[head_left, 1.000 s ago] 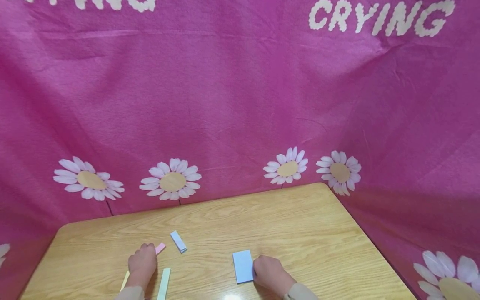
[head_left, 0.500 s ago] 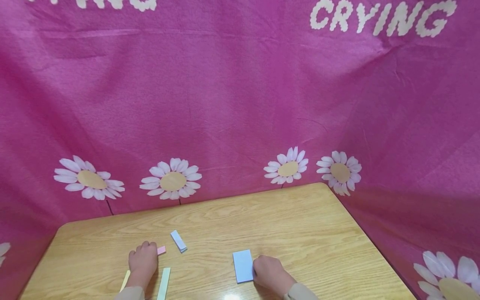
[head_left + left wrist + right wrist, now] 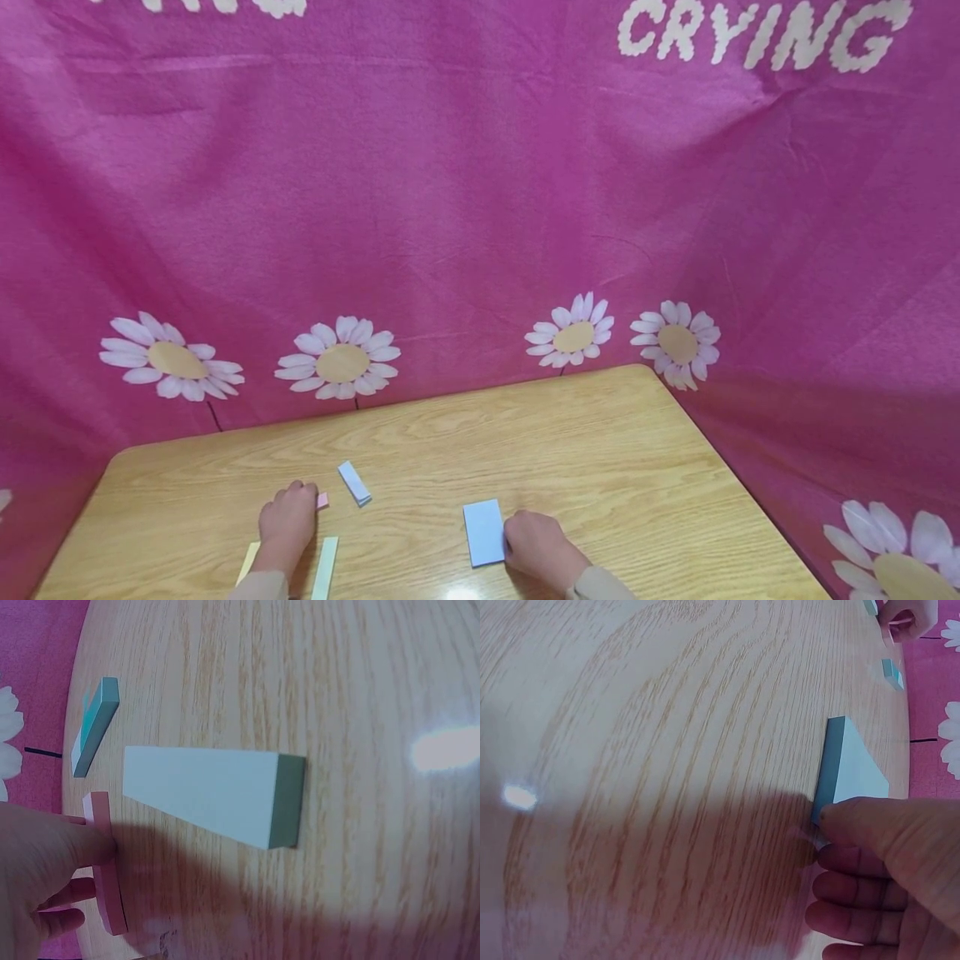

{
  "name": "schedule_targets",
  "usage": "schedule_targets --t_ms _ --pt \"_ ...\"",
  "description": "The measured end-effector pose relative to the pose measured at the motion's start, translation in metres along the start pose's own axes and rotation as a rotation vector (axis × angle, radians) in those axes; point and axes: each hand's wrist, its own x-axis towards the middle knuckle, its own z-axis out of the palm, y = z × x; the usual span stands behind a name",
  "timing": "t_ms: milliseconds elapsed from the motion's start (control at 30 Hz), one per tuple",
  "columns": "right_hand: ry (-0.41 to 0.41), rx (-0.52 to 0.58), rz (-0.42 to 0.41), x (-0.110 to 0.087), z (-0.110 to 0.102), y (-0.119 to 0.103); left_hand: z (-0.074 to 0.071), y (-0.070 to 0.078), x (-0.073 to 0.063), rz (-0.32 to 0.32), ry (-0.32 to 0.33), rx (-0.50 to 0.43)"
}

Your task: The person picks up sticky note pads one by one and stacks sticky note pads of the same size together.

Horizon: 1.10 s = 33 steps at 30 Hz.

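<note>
Just changed: we see less of the pink block beyond the left hand than a second ago, and its end slants less; the right hand and blue block look unmoved.
Our reading: we judge the pink block's angle is being adjusted, not yet settled.
Pink block's place: on the worktop, past the green block and near the pale-blue block, apart from both.
Pink block's long axis: roughly left to right, across the green block's; one end points right.
Left fingers: pinching the pink block.
Right fingers: curled, gripping the blue block's near right corner.
</note>
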Motion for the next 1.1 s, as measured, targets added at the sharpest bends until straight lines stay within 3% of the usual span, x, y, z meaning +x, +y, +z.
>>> schedule_targets --t_ms 300,500,600,733,900,1100 --pt "0.003 0.012 -0.013 0.0006 0.0012 0.0008 0.0018 -0.0036 0.0005 0.072 0.056 -0.009" --pt "-0.003 0.002 -0.008 0.0004 -0.0001 0.0005 0.0019 -0.0032 -0.0003 0.055 0.066 -0.025" --pt "0.001 -0.004 -0.007 -0.0005 -0.0014 0.0003 0.0019 -0.0028 -0.0016 0.012 0.108 -0.05" --pt "-0.003 -0.004 0.003 -0.0011 -0.0026 0.0001 0.0008 -0.0017 -0.0035 -0.102 0.157 -0.103" --pt "-0.028 -0.002 0.016 -0.0012 -0.0038 -0.0007 -0.0011 0.0006 -0.0069 -0.245 0.11 -0.163" --pt "-0.05 0.022 0.013 -0.0014 -0.0051 -0.0013 -0.0024 0.0026 -0.0089 -0.292 0.059 -0.152"
